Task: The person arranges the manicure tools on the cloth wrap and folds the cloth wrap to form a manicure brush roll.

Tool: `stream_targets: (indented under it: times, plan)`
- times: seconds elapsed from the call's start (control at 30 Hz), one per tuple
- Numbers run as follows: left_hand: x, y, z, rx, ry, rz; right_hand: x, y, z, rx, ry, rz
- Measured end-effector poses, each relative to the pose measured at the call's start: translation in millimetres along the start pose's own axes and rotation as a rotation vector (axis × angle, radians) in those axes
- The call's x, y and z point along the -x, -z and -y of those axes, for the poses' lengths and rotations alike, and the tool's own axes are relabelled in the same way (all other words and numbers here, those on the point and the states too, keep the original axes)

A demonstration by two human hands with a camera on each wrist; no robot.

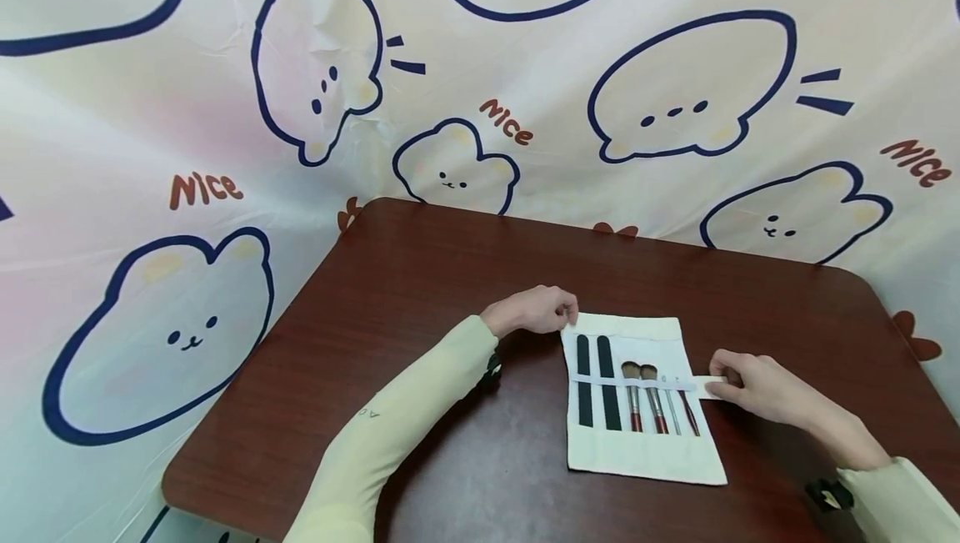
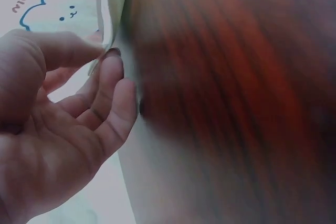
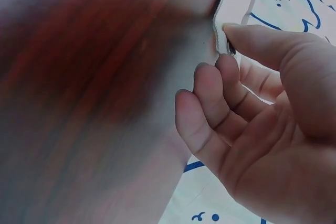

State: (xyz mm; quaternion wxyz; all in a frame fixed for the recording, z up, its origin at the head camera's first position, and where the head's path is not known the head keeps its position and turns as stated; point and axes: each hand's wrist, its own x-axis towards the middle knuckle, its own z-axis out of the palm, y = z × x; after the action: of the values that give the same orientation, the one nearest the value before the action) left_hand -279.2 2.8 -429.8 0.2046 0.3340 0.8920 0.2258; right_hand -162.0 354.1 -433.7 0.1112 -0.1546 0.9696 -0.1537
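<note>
A cream fabric brush roll (image 1: 641, 453) lies spread on the table. Two long dark flat strips (image 1: 585, 393) stand at its left side, with two brown-tipped brushes (image 1: 651, 397) beside them and thin slender tools (image 1: 688, 414) at the right. A pale band (image 1: 611, 380) crosses over them all. My left hand (image 1: 538, 309) pinches the roll's upper left corner; the left wrist view shows the cloth edge (image 2: 116, 9) between thumb and fingers. My right hand (image 1: 761, 384) pinches a short white tab (image 1: 705, 387) sticking out from the right side, also seen in the right wrist view.
The dark brown wooden table (image 1: 450, 276) has rounded corners. Behind it and at the sides hangs a pale cloth (image 1: 540, 59) printed with blue-outlined cartoon animals. A dark band (image 1: 829, 495) sits at the right wrist, and the sleeves (image 1: 405, 418) are pale yellow.
</note>
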Motion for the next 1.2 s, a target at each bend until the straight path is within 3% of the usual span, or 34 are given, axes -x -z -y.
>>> stream_targets:
  times: [0.23, 0.4, 0.5, 0.7, 0.83, 0.97, 1.2]
  plan:
    - [23.6, 7.8, 8.0, -0.034, -0.005, 0.035, -25, 7, 3, -0.015, 0.026, 0.000]
    - [45.6, 11.8, 10.9, -0.053, -0.011, 0.041, -55, 15, 7, -0.003, 0.079, 0.009]
    - [59.3, 11.3, 10.5, -0.036, -0.014, 0.078, -73, 19, 11, 0.015, 0.101, 0.016]
    - [87.4, 2.4, 5.1, 0.024, -0.003, 0.181, -105, 23, 30, 0.042, 0.149, 0.029]
    - [101.5, -6.2, -1.4, 0.021, -0.035, 0.236, -125, 24, 49, 0.067, 0.197, 0.020]
    - [109.4, -15.3, -9.0, 0.019, -0.068, 0.270, -143, 25, 69, 0.090, 0.216, 0.009]
    - [119.7, -22.5, -15.6, 0.017, -0.049, 0.291, -164, 22, 93, 0.080, 0.255, -0.050]
